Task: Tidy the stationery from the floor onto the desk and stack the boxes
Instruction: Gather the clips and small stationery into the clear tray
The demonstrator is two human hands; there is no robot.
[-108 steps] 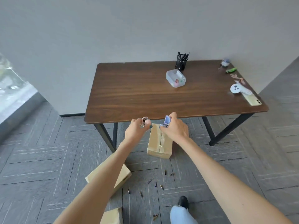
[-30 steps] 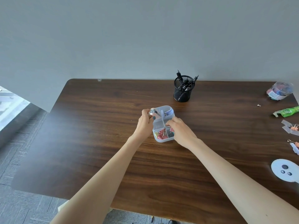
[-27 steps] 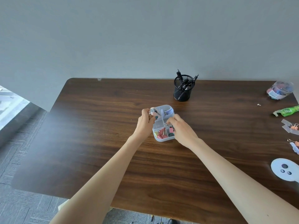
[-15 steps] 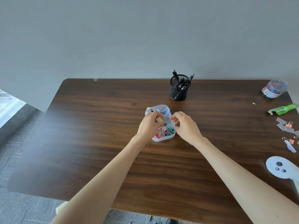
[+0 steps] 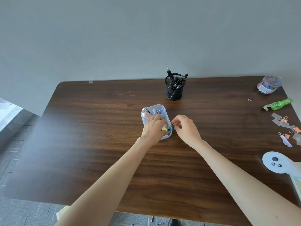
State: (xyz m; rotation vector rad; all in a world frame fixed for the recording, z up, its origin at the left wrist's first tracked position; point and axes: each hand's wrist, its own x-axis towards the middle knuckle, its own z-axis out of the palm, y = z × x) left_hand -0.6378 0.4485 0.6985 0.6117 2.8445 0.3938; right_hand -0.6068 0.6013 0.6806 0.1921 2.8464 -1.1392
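Note:
A clear plastic organiser box (image 5: 147,119) with several compartments sits in the middle of the brown desk (image 5: 91,144); it holds coloured binder clips and small items. My left hand (image 5: 154,128) reaches down into its near compartment, fingers bent among the clips. My right hand (image 5: 185,128) is at the box's right rim and pinches the wire handle of a binder clip (image 5: 172,125). At the bottom edge, a corner of a cardboard box (image 5: 62,213) on the floor shows below the desk.
A black mesh pen cup (image 5: 174,88) stands behind the organiser. At the right lie a clear tub of clips (image 5: 270,84), a green wrapper (image 5: 279,104), loose orange binder clips (image 5: 284,119), and a white controller (image 5: 276,163). Small bits (image 5: 160,223) lie on the floor.
Since the earliest frame I have come up from the floor to the desk. In the last second, my left hand moved from the far compartment to the near one, and my right hand shifted to the right rim.

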